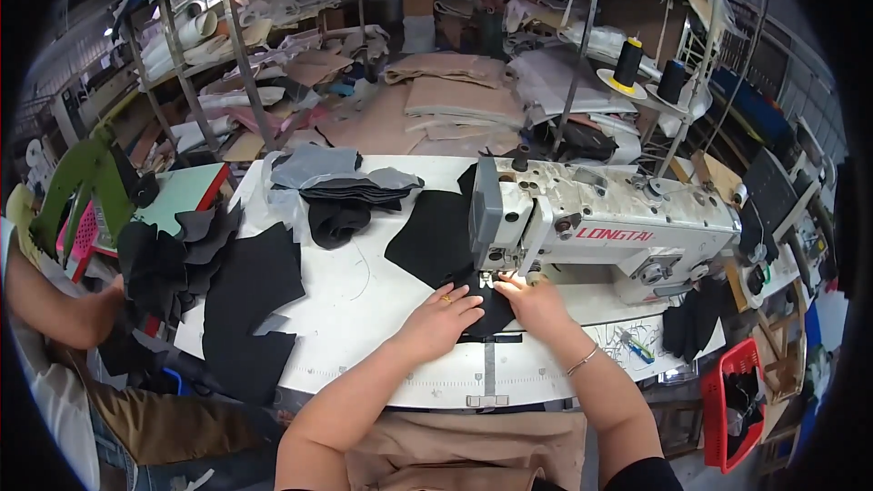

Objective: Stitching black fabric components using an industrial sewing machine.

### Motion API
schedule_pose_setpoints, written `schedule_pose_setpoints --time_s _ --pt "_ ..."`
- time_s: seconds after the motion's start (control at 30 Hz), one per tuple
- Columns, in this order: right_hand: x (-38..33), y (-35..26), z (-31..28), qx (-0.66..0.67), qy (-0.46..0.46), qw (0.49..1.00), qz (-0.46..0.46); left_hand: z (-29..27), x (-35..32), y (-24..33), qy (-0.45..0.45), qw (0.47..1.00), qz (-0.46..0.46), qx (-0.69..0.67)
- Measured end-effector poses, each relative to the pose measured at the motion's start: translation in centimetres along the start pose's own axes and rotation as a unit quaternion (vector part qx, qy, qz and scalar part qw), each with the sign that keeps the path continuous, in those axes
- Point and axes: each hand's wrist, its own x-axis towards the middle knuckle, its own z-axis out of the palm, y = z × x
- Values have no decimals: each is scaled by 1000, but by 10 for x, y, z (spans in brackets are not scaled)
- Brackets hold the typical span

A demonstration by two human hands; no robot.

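A black fabric piece lies on the white sewing table and runs under the presser foot of a white industrial sewing machine. My left hand rests flat on the black fabric just left of the needle area, fingers spread, a ring on one finger. Close to the right side of the presser foot, my right hand presses on the same fabric with its fingers stretched toward the foot. Part of the right fingertips is hidden by the machine head. A lamp lights the needle spot.
Stacked black pieces sit behind on the table, larger cut pieces at left. Small snips lie among thread scraps at right, near a red basket. Another person's arm is at far left. Thread cones stand behind the machine.
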Motion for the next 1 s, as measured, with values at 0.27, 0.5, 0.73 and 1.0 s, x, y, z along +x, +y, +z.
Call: schedule_pose_setpoints --time_s 0.27,0.5,0.73,1.0 --pt "1 0 -1 -5 9 1000 -15 3 0 -2 -4 1000 4 2" --pt "1 0 -2 -12 8 1000 -12 -2 0 0 -17 1000 1 2" --pt "1 0 1 -11 90 995 -47 2 0 -2 -13 1000 3 8" --pt "1 -1 -2 -5 76 996 -41 2 1 -1 -24 1000 -6 5"
